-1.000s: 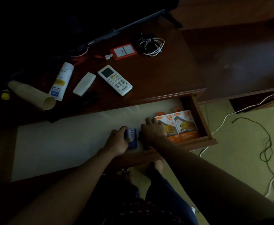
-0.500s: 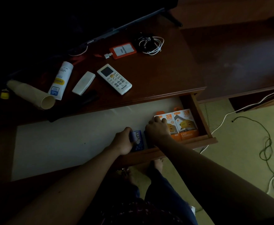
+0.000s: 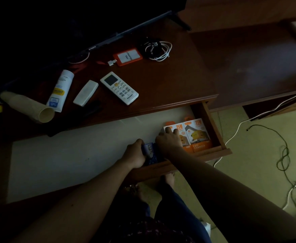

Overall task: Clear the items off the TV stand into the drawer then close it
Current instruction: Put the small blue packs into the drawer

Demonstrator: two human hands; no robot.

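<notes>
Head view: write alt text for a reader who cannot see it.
In dim light, a person's left hand holds a small blue box in an open drawer while the right hand rests on two orange charger boxes. On the TV stand above lie a white remote, a tube, a cardboard roll, an orange badge holder and coiled cables.

It's dim here, underexposed all over. Far up and left of my hands the TV point(image 3: 84, 20) is near black, no detail at all. The pale drawer point(image 3: 70, 155) floor by my left hand point(image 3: 135, 155) catches the most light, with the floor point(image 3: 259, 155) out past my right hand point(image 3: 169, 141). My forearms read as dark shapes. Straight edges bow toward the frame's borders. Fine print is soft, grainy.
</notes>
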